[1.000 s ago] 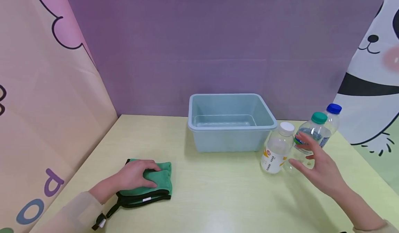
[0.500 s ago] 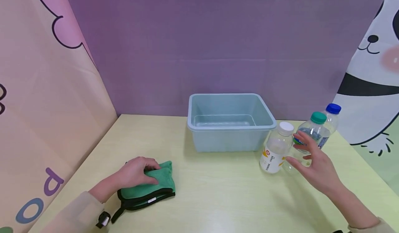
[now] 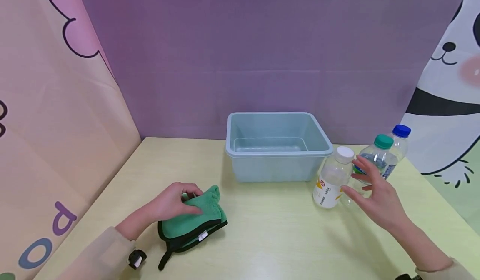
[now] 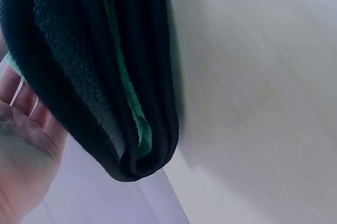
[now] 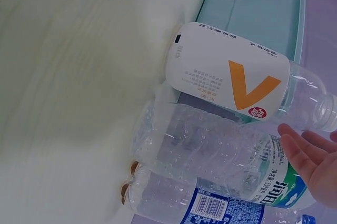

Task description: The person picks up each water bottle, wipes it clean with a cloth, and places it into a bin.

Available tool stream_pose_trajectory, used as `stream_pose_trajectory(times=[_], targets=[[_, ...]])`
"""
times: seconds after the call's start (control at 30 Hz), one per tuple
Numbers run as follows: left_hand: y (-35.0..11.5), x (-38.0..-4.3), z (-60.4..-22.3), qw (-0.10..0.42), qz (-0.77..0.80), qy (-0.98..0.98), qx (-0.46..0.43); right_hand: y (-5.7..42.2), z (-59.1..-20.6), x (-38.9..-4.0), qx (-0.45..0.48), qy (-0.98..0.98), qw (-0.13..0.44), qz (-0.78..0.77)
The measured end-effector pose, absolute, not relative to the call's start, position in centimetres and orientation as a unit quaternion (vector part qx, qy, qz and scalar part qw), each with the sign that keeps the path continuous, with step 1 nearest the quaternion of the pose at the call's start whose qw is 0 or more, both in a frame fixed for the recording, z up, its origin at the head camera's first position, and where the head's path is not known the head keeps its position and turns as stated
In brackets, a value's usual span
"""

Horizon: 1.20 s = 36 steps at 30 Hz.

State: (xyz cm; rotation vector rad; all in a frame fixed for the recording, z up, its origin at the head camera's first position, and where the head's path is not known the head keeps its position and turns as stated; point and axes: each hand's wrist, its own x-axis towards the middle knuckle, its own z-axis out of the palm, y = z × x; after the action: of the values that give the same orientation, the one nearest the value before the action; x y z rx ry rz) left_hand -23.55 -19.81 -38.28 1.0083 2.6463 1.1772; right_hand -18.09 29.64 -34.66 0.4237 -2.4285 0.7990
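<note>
My left hand [image 3: 174,205] grips a folded green towel [image 3: 198,226] with black edging and a small white tag, at the left of the table. The towel tilts, its black loop hanging toward the near side. From the left wrist, its stacked dark folds [image 4: 142,145] show beside my palm [image 4: 26,150]. At the right, my right hand [image 3: 382,201] has its fingers spread beside a clear bottle with a white cap and white label [image 3: 327,190], holding nothing. A green-capped bottle [image 3: 383,141] stands behind those fingers, partly hidden, and a blue-capped bottle [image 3: 401,131] behind that.
A light blue plastic basin [image 3: 277,167] stands at the back of the pale wooden table [image 3: 262,238], close left of the bottles. Printed cloth hangs on both sides, with a purple curtain [image 3: 225,55] behind.
My left hand has moved right and slightly away from me with the towel, which has turned and tilted. The right hand has barely shifted; the basin and bottles stay put.
</note>
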Motion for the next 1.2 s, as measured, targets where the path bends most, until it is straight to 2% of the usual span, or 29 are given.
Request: stream_pose_trajectory(times=[0.33, 1.2], targets=[[-18.3, -23.4, -37.4, 0.042, 0.457, 0.823, 0.335, 29.2, -34.6, -18.3, 0.134, -0.908, 0.261, 0.299], [-14.2, -23.6, -36.5, 0.008, 0.550, 0.760, 0.346, 27.0, -35.7, -20.7, 0.054, -0.914, 0.312, 0.253]])
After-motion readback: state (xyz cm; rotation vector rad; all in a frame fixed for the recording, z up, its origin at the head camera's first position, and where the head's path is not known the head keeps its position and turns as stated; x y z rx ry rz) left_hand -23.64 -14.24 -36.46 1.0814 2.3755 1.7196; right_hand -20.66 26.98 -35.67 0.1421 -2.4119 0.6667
